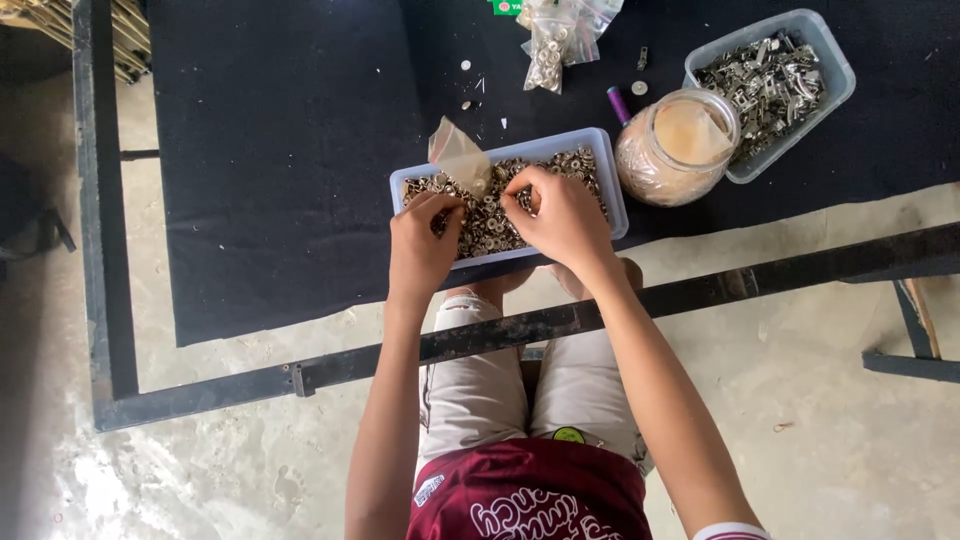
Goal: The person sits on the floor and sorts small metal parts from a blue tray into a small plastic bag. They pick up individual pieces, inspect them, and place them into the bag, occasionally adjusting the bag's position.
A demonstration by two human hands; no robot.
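Both hands are working in the clear tray (603, 180) of small metal rings (487, 225), which is sitting at the table's near edge. Left hand (422, 238) grip is pinching down into the rings; right hand (562, 215) grip is pressed together on a few, exact pieces too small to tell. Risk, imo: tray is overhanging toward the lap, so a push could tip it and rings could scatter onto the concrete floor (250, 460). The jar (678, 145) is standing just right of the right grip, so an elbow could knock it. The table (280, 150) is wearing black cloth on a dark metal frame.
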